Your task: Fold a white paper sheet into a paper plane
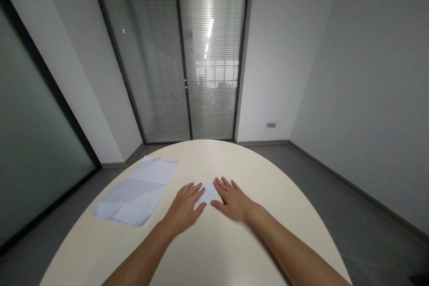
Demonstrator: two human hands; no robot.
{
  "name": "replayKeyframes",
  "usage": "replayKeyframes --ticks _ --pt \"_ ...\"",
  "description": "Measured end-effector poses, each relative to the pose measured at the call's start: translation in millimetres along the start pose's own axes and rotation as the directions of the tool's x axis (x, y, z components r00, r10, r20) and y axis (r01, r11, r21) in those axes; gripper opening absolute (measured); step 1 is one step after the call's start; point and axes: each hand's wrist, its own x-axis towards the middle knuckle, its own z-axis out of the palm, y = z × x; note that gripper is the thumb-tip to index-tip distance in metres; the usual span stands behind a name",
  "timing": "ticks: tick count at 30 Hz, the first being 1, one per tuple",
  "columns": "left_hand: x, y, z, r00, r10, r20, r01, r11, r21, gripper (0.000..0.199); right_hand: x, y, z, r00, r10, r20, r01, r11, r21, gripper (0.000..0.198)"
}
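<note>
A small folded piece of white paper (208, 193) lies flat on the table between my two hands, with a crease or flap edge showing across it. My left hand (187, 203) rests over its left side, fingers spread and thumb pointing inward. On the right edge of the paper lie the fingertips of my right hand (233, 199), which is flat with the fingers stretched out. Both hands cover parts of the paper, so its full outline is hidden.
A larger creased white sheet (140, 192) lies on the left part of the round cream table (268, 183). Beyond the table's far edge stand glass doors with blinds (211, 98). A wall socket (271, 125) sits low on the back wall.
</note>
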Motion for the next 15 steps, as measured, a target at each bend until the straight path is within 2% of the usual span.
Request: replayKeyframes --ticks 4,9,15 --pt "0.2 1.0 -2.0 1.0 -0.012 0.013 0.012 1.0 -0.007 0.046 2.6 3.5 3.2 0.99 -0.083 -0.111 0.079 0.996 -0.041 0.069" --pt "-1.5 2.1 -4.4 1.0 0.003 0.029 -0.002 1.0 -0.018 0.05 7.2 0.5 -0.8 0.95 -0.214 -0.229 0.203 0.977 -0.069 0.044" --pt "-1.3 1.7 -2.5 1.0 0.016 -0.016 -0.016 0.999 -0.037 0.044 7.7 -4.5 -6.1 0.933 -0.229 -0.279 0.215 0.973 -0.078 0.029"
